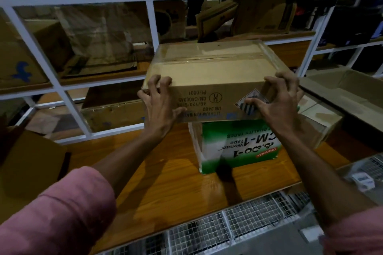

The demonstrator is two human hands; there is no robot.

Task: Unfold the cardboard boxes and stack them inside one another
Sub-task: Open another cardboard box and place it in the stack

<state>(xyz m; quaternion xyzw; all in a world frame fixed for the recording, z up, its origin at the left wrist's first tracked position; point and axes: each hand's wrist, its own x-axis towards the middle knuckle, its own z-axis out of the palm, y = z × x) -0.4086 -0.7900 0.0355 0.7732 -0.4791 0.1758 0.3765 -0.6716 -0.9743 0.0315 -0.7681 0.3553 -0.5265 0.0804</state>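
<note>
Wooden shelf [176, 172] mostly bare; both grips, left hand [159, 99] and right hand [277, 101], seemingly clamping brown box [211, 68] edges.

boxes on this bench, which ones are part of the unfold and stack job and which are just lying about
In the job:
brown taped box, gripped by left hand and right hand
green and white tape box beneath it
open box at right

Lying about:
white shelf frame
wire mesh tray

Pink sleeves [62, 213] pushed up — thick rolls, forearms bare.
</note>
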